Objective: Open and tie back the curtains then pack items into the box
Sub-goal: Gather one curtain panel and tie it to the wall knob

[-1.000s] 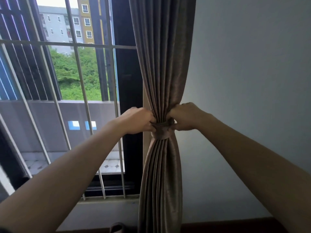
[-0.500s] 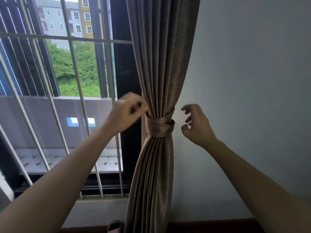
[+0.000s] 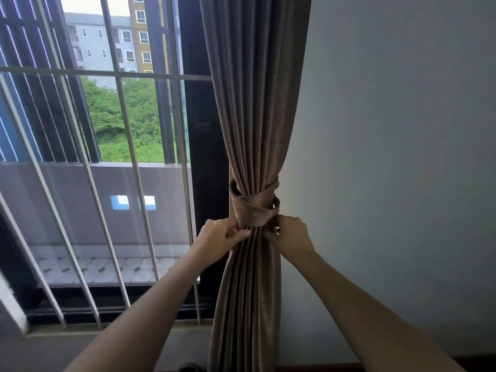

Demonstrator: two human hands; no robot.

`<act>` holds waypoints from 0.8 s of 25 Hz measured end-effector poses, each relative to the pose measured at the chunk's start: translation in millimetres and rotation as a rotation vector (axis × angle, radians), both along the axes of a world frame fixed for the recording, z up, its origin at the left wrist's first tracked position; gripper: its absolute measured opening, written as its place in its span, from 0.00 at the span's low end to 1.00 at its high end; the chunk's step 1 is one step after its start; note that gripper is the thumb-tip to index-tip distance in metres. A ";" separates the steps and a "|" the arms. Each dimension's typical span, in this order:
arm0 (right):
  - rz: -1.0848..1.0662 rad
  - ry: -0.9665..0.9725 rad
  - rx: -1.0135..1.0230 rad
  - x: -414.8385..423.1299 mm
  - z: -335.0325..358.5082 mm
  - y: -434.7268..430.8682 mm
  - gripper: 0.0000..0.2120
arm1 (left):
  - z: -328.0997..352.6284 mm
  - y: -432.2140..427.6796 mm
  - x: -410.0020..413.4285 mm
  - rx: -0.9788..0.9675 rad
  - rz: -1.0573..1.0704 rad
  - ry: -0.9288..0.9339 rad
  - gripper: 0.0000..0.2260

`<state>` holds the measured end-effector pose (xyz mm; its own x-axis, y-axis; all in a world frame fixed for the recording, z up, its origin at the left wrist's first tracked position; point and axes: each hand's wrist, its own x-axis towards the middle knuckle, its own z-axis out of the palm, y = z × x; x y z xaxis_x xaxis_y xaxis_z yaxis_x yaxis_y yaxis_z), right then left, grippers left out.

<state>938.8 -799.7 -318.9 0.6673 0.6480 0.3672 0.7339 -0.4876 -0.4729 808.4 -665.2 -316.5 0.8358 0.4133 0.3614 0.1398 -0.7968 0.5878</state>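
Left hand (image 3: 220, 238), right hand (image 3: 291, 233) pinch curtain (image 3: 255, 103) below tieback (image 3: 252, 208)

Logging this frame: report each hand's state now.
Left hand: pinching the curtain folds just under the tieback.
Right hand: gripping the curtain's right side below the tieback.

No readable text, label, brand, number or sign anywhere in view.

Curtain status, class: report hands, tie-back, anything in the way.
Left hand pinches curtain folds below tie-back. Right hand grips curtain's other side. Tie-back wrapped round gathered curtain. Nothing blocking.
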 end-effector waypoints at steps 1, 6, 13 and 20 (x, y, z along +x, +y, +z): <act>-0.009 -0.015 -0.010 0.3 -1.9 -0.2 0.10 | -2.9 -2.7 1.1 -0.019 -0.018 -0.015 0.13; 0.152 0.048 0.009 -8.5 -6.3 -9.1 0.15 | -8.9 -1.2 -7.7 0.055 0.078 -0.066 0.19; 0.160 0.019 -0.110 4.7 8.3 -40.4 0.10 | -6.6 -25.7 -3.7 0.141 0.106 -0.020 0.17; -0.042 -0.169 -0.138 -11.7 4.0 -19.3 0.17 | -4.4 -21.6 -6.7 0.191 0.142 0.063 0.11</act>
<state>927.1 -819.0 -314.8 0.6314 0.6728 0.3856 0.7746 -0.5713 -0.2715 801.8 -686.8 -321.0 0.7976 0.4577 0.3928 0.2903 -0.8621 0.4153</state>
